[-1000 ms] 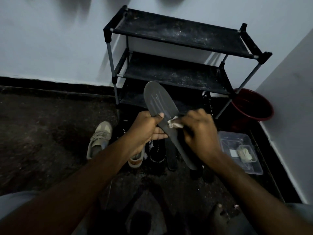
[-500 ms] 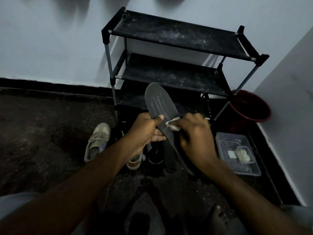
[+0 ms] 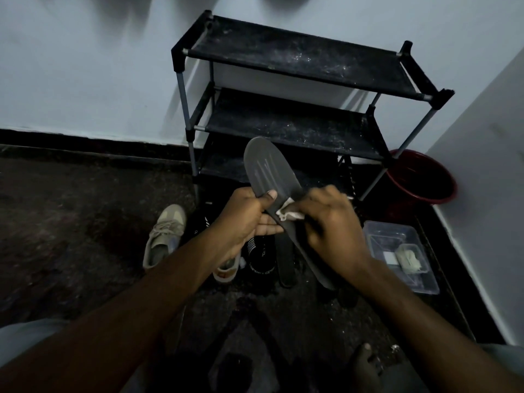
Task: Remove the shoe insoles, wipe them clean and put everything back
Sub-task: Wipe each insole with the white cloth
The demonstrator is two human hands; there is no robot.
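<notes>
Wiping is in full swing here. The left hand (image 3: 246,217) grips the long dark grey foam insole (image 3: 269,171) around its middle, thumb pressed on the top face, and holds it up in front of the black three-tier fabric shoe rack (image 3: 297,69) with the toe end tilted toward the rack's lowest shelf. The right hand (image 3: 334,225) has its fingers curled round a small crumpled white cloth (image 3: 289,212) and presses it onto the insole just beside that thumb.

What has changed over the last second? Very little in position: the cloth has only shuffled a touch along the insole's mid section, flattening at the edge and now bunching up again. It reads as short rubbing strokes on one spot, not a long pass. Pale streaks show on the toe half. The heel half is hidden behind the right hand, so I'd say this insole is only part done.

A second dark flat insole (image 3: 285,259) lies on the floor in front of the rack, next to a black shoe (image 3: 261,251). A beige lace-up sneaker (image 3: 163,236) sits off the rack's left front corner. So there is more wiping ahead, and the refitting has not begun
</notes>
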